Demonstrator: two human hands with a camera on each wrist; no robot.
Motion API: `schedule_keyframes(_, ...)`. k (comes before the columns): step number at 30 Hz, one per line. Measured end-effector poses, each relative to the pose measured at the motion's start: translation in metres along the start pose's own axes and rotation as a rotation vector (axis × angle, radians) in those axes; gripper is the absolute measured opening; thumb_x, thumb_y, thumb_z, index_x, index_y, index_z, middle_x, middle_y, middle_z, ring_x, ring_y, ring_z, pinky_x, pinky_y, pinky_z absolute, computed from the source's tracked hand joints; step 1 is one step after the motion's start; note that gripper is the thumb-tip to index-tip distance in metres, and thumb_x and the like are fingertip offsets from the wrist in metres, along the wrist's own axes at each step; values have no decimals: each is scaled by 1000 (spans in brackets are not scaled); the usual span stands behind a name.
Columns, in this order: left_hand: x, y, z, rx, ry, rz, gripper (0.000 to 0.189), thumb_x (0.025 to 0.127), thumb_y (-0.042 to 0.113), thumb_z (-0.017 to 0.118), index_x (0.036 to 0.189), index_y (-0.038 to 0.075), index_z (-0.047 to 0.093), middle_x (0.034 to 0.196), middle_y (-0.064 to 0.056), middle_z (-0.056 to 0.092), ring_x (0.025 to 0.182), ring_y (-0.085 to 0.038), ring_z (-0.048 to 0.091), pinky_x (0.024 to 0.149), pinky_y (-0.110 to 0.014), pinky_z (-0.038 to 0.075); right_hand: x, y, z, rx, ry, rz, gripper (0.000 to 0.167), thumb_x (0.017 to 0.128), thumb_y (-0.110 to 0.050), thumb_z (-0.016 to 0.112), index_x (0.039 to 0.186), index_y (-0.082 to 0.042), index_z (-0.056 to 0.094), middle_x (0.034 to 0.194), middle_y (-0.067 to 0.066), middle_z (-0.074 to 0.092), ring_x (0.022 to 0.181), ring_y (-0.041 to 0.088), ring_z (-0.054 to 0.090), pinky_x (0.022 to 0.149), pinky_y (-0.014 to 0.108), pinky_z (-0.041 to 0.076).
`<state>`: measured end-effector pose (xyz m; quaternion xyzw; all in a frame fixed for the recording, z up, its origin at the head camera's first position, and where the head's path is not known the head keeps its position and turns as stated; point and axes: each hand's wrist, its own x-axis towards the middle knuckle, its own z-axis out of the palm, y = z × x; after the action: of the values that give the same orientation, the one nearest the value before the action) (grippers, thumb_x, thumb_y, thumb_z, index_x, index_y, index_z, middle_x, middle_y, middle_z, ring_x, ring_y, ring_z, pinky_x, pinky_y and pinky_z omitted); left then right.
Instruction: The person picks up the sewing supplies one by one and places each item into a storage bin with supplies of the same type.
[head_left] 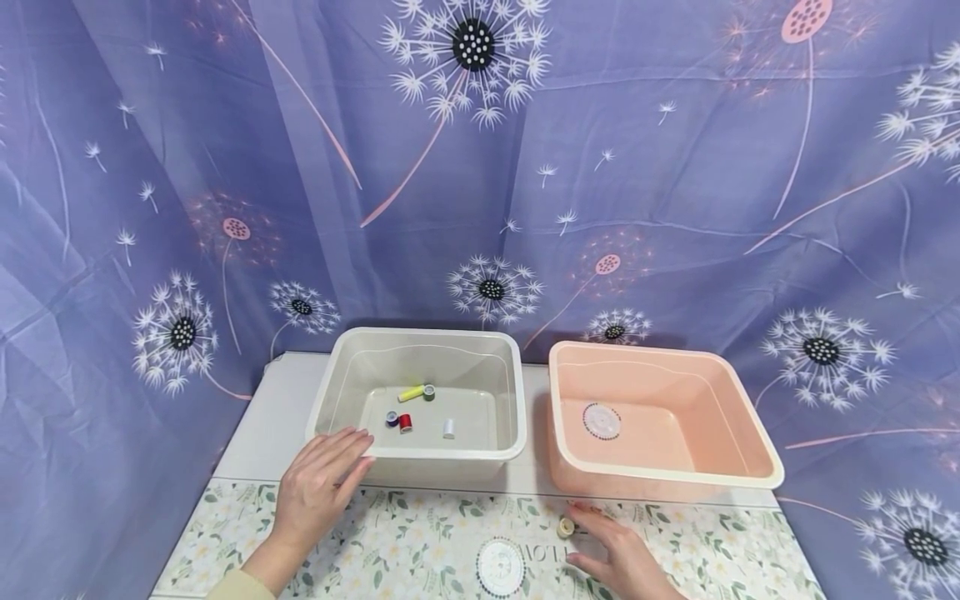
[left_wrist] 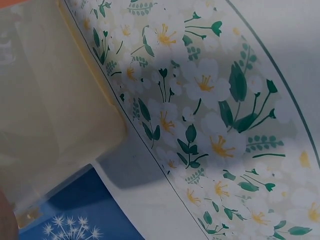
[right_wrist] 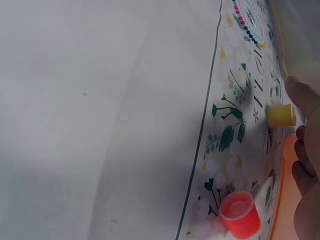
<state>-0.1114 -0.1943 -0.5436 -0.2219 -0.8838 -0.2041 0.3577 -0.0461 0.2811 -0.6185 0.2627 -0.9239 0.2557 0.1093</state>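
Note:
My left hand (head_left: 318, 483) is at the front left corner of the grey bin (head_left: 420, 454), its fingers fairly straight over the rim and holding nothing. Several thread spools lie inside that bin, among them a red spool (head_left: 406, 422) and a white spool (head_left: 448, 428). On the floral mat, my right hand (head_left: 618, 554) is beside a pale yellow thread spool (head_left: 566, 527), thumb and fingers spread apart. The right wrist view shows this yellow spool (right_wrist: 281, 115) close to the fingers, and a pinkish-red spool (right_wrist: 240, 214) lower down; the head view does not clearly show the latter.
A pink bin (head_left: 667, 483) stands to the right of the grey one, with a white pin wheel (head_left: 602, 421) in it. Another pin wheel (head_left: 501, 567) lies on the mat (head_left: 420, 533) near the front. A purple dandelion-print curtain (head_left: 450, 183) hangs behind.

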Motion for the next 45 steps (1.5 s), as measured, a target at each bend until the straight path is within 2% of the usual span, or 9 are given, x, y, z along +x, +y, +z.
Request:
schedule_keyframes(6,1,2,-1,14,-24,-18,64,112,60,41,118,12,82,119,-8,80,112,-31,76,99,-52,55,1,5,7,21,11,-13,63,78,-22,96,134,-7,73,130,11,76,113,33,75,88,47,66)
schedule_keyframes(15,0,2,-1,18,-32,-22,65,113,60,39,118,11,82,120,-9,80,112,-32,76,101,-53,55,3,3,10,68,-70,67,42,88,-19,89,127,-9,77,123,7,79,108,25,77,86,40,66)
schedule_keyframes(20,0,2,-1,10,-26,-23,65,113,59,40,118,11,82,119,-10,80,112,-33,76,101,-52,55,6,3,11,105,-82,93,37,91,-21,87,125,-12,78,120,3,80,105,21,77,83,35,67)
schedule_keyframes(27,0,1,-1,6,-20,-19,65,113,59,40,117,10,82,119,-9,80,111,-33,76,101,-52,56,9,3,14,126,-85,118,32,92,-19,86,123,-16,79,118,-2,80,105,18,77,82,34,66)
schedule_keyframes(32,0,1,-1,8,-27,-24,64,112,59,40,117,10,82,120,-9,80,112,-32,76,102,-51,56,10,0,13,121,-51,96,28,91,-16,87,119,-16,80,114,-2,80,100,16,77,78,32,66)
schedule_keyframes(38,0,0,-1,-7,-21,-25,63,112,58,43,117,9,82,118,-9,80,111,-32,76,101,-50,56,14,-5,10,113,-62,93,26,90,-19,87,116,-18,81,110,-5,81,99,12,77,79,32,66)
schedule_keyframes(45,0,0,0,-9,-17,-23,62,112,59,43,118,11,82,118,-9,80,111,-32,76,100,-51,55,16,-15,8,67,15,-57,33,83,-13,91,114,-14,80,110,-4,81,99,17,78,80,33,66)
